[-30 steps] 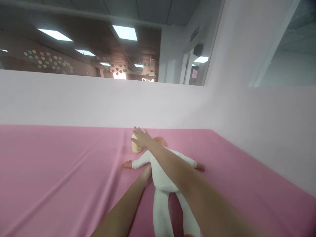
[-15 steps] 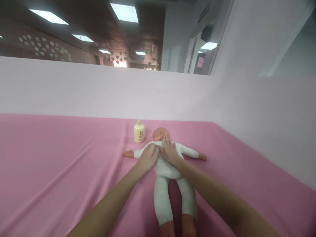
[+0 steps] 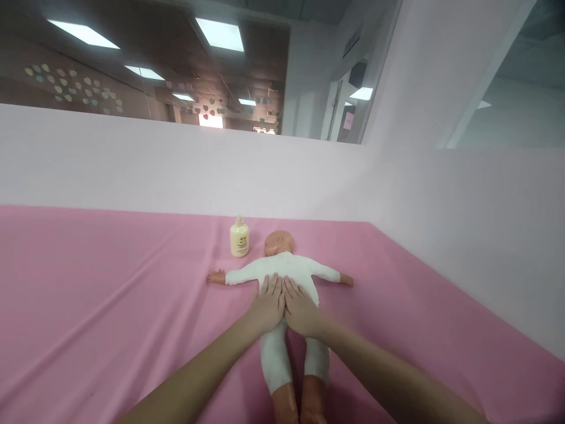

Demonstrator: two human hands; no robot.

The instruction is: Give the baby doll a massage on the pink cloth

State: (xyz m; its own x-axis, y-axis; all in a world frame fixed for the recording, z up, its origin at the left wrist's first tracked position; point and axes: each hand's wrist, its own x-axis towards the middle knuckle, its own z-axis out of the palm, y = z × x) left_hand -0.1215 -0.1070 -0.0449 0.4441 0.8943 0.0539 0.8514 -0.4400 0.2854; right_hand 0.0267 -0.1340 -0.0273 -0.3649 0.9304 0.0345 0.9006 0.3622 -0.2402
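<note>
- Both hands are down on the doll (image 3: 289, 272), right in the lower middle of the frame.
- The left hand (image 3: 267, 306) lies flat on the doll's belly, fingers stretched out and close together, gripping nothing.
- The right hand (image 3: 301, 307) sits just beside it, also flat and open, palm pressed on the white suit; the two hands touch along their inner edges.
- The doll lies on its back on the pink sheet (image 3: 110, 306), head toward the far wall, arms spread out to either side, legs pointing toward the bottom edge of the frame.
- It wears a white one-piece; bare head, bare hands and bare feet show.
- A small cream bottle (image 3: 239, 238) stands upright just left of the doll's head, near it but not touching.
- The pink sheet covers the whole surface, with long creases running across the left half of the frame.
- A pale wall (image 3: 176, 171) rises behind, across the middle of the frame, and turns the corner down the right side.
- Ceiling lights (image 3: 219, 34) glow in the upper part of the frame.
</note>
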